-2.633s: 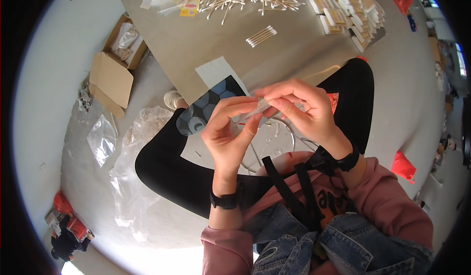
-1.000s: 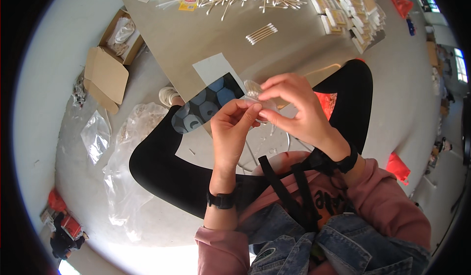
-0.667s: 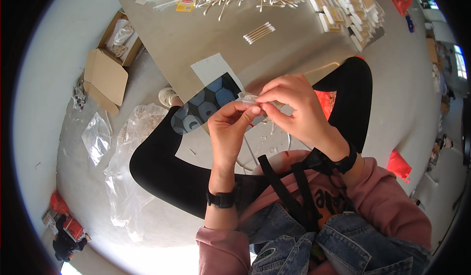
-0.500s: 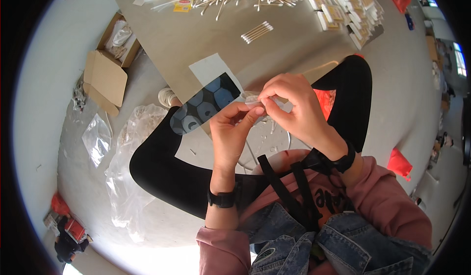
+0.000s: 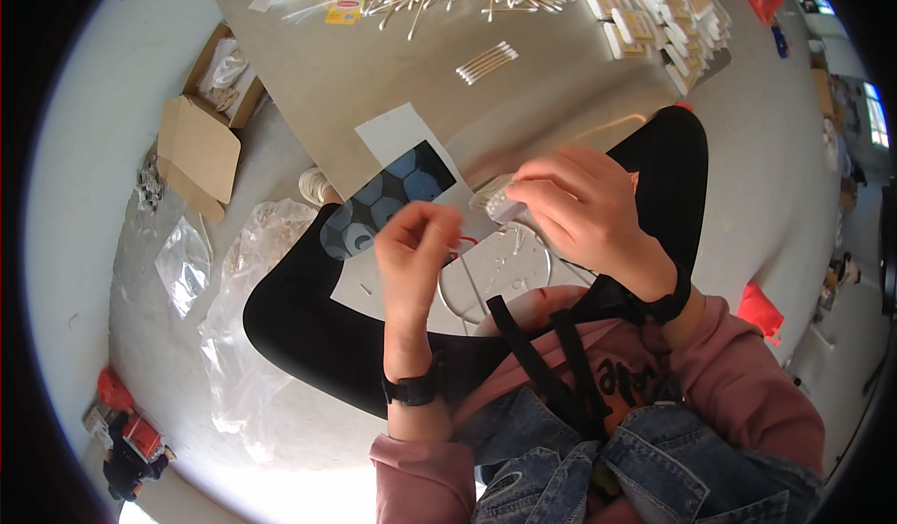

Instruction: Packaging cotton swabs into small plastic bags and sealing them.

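Right hand [image 5: 584, 208] grips a small clear packet [image 5: 502, 205] (cotton swabs inside); left hand [image 5: 418, 255] pinched, apart.

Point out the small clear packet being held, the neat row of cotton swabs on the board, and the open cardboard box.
Clear packet [image 5: 502, 203], head view, on its end showing beside the right hand's fingertips.
Row of cotton swabs [image 5: 486, 62], head view, middle of the sticks.
Cardboard box [image 5: 198, 148], head view, on its open flap.

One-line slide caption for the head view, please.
Seated person's right hand grips a small clear packet of cotton swabs; left hand pinches beside it, above a board.
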A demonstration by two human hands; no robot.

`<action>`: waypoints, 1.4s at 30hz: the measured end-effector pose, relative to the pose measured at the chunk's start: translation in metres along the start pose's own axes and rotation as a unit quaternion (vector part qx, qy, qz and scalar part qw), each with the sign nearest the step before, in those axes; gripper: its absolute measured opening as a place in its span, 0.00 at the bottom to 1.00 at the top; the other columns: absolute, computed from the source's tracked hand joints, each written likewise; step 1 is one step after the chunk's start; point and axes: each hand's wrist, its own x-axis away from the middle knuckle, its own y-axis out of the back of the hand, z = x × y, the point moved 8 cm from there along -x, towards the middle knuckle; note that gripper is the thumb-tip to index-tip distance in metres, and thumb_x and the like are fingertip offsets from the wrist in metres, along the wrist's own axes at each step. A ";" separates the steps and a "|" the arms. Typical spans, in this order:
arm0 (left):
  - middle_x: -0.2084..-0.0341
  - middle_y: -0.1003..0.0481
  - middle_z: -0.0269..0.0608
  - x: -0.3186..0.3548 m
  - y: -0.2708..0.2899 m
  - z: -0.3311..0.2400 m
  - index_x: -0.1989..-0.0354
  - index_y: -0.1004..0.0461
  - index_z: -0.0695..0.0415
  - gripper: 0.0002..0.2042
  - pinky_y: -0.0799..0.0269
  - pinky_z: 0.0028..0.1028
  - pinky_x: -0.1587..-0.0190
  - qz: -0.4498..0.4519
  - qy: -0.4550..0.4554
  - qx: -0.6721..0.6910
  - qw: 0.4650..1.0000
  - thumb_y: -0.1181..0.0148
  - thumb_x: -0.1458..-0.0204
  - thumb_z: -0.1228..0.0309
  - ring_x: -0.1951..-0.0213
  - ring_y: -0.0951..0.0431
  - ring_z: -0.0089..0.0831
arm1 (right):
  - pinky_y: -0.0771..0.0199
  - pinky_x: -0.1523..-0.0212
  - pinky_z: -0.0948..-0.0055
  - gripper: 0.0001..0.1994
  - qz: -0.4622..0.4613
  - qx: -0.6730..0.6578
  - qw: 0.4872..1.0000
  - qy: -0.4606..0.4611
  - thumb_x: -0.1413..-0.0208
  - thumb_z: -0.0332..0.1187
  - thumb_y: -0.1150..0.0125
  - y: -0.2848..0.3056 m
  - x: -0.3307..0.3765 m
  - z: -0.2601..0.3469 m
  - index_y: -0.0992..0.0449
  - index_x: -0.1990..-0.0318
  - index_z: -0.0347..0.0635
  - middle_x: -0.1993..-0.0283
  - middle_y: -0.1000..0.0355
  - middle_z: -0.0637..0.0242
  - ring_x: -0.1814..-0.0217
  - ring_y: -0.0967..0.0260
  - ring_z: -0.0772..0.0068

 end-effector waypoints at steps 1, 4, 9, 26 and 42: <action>0.73 0.23 0.33 -0.002 0.001 0.000 0.64 0.22 0.64 0.08 0.30 0.20 0.65 -0.005 0.000 0.001 1.000 0.39 0.41 0.69 0.69 0.25 0.19 | 0.33 0.71 0.71 0.12 -0.005 -0.007 1.000 0.021 0.64 0.23 0.33 0.003 0.001 0.003 0.24 0.69 0.45 0.67 0.28 0.72 0.70 0.31 0.70; 0.66 0.22 0.36 -0.006 0.014 -0.012 0.58 0.22 0.64 0.20 0.30 0.22 0.58 -0.155 -0.051 -0.031 0.986 0.48 0.35 0.56 0.61 0.24 0.22 | 0.32 0.71 0.71 0.12 -0.014 -0.035 0.998 0.057 0.63 0.23 0.34 0.013 0.002 0.008 0.23 0.67 0.44 0.64 0.26 0.71 0.69 0.29 0.70; 0.63 0.20 0.41 -0.013 -0.021 -0.010 0.55 0.22 0.63 0.29 0.30 0.21 0.63 -0.089 -0.006 -0.003 0.996 0.61 0.33 0.47 0.64 0.22 0.24 | 0.30 0.70 0.71 0.12 -0.018 -0.102 0.991 0.087 0.62 0.23 0.34 0.021 0.000 0.017 0.23 0.65 0.42 0.60 0.25 0.67 0.66 0.27 0.66; 0.85 0.41 0.23 -0.008 -0.028 -0.008 0.80 0.34 0.59 0.22 0.49 0.21 0.78 -0.203 -0.020 0.071 0.976 0.47 0.35 0.57 0.79 0.45 0.12 | 0.37 0.65 0.79 0.06 -0.010 -0.331 0.910 -0.248 0.46 0.23 0.36 -0.001 0.030 -0.015 0.23 0.60 0.39 0.56 0.29 0.65 0.62 0.36 0.78; 0.85 0.41 0.21 -0.008 -0.024 -0.019 0.80 0.35 0.56 0.19 0.52 0.19 0.80 -0.260 -0.102 0.031 0.960 0.45 0.35 0.62 0.81 0.46 0.09 | 0.42 0.70 0.85 0.05 0.033 -0.451 0.793 -0.409 0.46 0.23 0.33 -0.018 0.042 -0.014 0.25 0.65 0.35 0.66 0.32 0.74 0.72 0.41 0.92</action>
